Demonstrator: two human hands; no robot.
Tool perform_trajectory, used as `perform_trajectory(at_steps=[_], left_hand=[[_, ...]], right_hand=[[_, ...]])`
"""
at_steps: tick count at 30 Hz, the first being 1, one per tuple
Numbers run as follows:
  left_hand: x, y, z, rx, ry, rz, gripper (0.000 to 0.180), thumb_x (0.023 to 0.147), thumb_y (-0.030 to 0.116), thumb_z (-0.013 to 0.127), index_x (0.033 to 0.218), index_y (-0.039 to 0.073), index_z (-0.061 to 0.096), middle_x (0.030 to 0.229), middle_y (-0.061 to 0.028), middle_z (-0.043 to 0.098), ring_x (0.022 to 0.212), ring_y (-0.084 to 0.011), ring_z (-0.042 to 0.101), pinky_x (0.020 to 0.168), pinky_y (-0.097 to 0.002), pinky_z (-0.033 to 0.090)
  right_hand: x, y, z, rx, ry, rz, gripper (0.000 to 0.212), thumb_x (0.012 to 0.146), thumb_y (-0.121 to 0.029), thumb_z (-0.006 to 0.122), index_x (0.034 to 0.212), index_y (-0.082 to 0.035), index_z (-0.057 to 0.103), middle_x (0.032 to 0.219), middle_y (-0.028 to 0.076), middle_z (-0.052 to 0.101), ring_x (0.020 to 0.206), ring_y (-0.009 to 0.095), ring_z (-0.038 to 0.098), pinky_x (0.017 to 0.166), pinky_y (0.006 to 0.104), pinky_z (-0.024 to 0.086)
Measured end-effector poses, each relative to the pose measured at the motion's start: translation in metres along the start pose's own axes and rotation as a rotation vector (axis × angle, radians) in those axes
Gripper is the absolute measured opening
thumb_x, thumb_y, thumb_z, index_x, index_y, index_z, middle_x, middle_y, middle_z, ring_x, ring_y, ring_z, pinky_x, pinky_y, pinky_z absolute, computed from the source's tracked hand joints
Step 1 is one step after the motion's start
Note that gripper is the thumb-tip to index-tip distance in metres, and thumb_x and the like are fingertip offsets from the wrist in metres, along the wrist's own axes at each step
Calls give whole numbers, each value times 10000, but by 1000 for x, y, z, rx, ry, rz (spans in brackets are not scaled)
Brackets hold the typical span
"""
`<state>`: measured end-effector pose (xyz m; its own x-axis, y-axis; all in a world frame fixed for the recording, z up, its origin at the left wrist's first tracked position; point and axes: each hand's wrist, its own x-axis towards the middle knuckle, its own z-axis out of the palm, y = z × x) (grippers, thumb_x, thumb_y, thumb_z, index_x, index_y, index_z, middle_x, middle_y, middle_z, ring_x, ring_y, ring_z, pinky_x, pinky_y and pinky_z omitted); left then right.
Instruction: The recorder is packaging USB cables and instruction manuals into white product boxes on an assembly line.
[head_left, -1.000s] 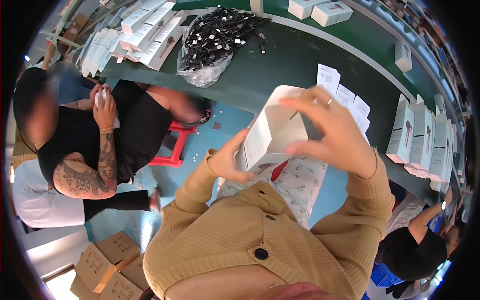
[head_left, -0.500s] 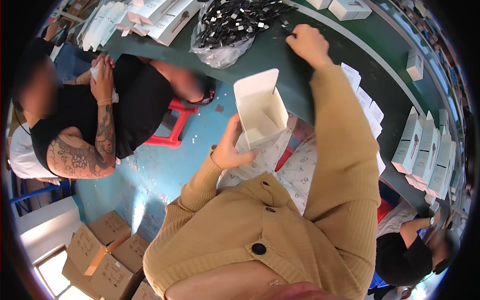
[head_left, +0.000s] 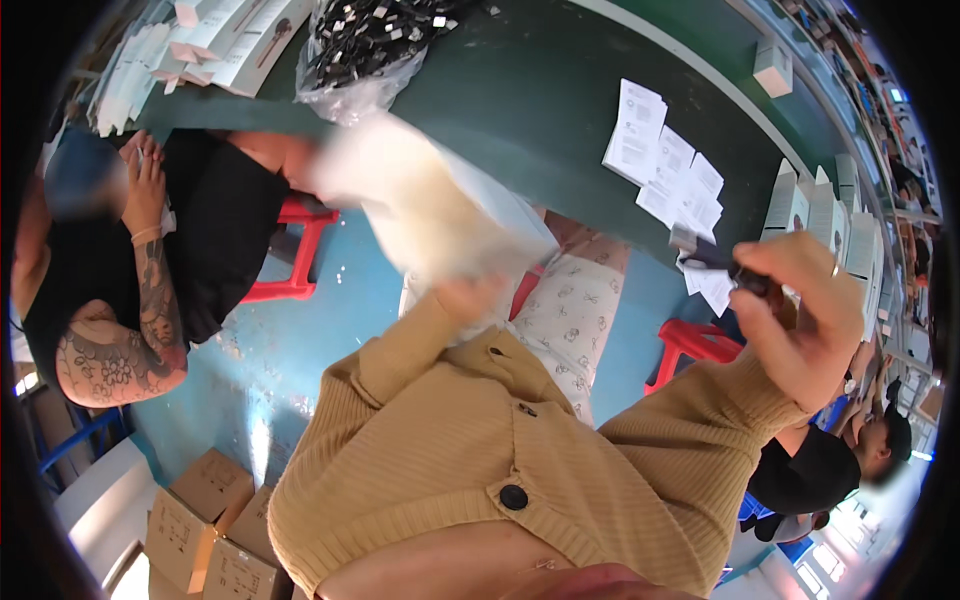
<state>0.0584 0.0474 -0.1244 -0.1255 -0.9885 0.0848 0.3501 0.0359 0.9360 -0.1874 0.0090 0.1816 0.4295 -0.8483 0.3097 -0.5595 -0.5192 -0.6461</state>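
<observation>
My left hand [head_left: 468, 300] grips an open white cardboard box [head_left: 440, 195] above my lap, in front of the table edge. Motion smears both the box and the fingers, and the inside of the box cannot be made out. Raised at the right, my right hand [head_left: 805, 315] pinches a short black USB cable [head_left: 715, 255] between thumb and fingertips, its metal plug pointing left. A clear plastic bag [head_left: 350, 95] heaped with similar black cables [head_left: 375, 40] lies at the far left of the table.
Printed leaflets [head_left: 665, 165] lie fanned on the dark green table [head_left: 520, 110]. White boxes [head_left: 235, 50] are stacked far left; more boxes [head_left: 795, 205] stand at the right. People sit on both sides. A red stool [head_left: 690, 350] and cardboard cartons [head_left: 200, 500] stand on the floor.
My right hand has come back from the cable heap to the right, now holding a cable up. The white box in my left hand has swung left and tilted. My view has shifted right.
</observation>
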Motion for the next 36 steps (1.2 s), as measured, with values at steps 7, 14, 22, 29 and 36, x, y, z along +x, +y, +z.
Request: perform_trajectory(at_steps=[7,14,22,29,36], left_hand=[[28,54,48,660,-308,289,554,619,151,807,1111,63,568,1074,-136,609,1089,-265,564,856,-364,490],[12,-9,38,577,-412,325,971,606,131,854,1372,105,257,1341,-236,403,1216,-339,456,983,-448,388],[2,-23,42,232,-413,105,908,632,56,759,1381,97,247,1365,-219,383,1237,-332,417,1024,-457,340],[-3,31,50,-164,-188,-159,861,745,74,695,1398,35,136,1358,-142,362,1262,-250,400,1040,-408,334],[54,80,121,-192,-331,-252,953,816,381,712,1436,65,61,1411,-161,334,1300,-279,378,1040,-414,359]], right_hand=[[-13,8,-3,17,-135,-164,290,633,-24,764,907,31,686,707,109,601,539,203,548,455,275,390],[-5,12,14,-143,-343,-220,322,613,-63,765,902,22,650,601,66,446,467,212,473,398,317,327],[-12,16,65,-465,-208,-179,472,564,-173,781,1001,-49,654,693,49,473,537,203,468,446,320,323],[-39,37,53,-121,-61,-88,551,657,-368,756,1103,-77,614,857,79,555,650,224,559,536,300,464],[-76,57,95,-188,151,173,823,660,-210,765,1394,-202,395,1331,250,412,989,400,568,751,397,519]])
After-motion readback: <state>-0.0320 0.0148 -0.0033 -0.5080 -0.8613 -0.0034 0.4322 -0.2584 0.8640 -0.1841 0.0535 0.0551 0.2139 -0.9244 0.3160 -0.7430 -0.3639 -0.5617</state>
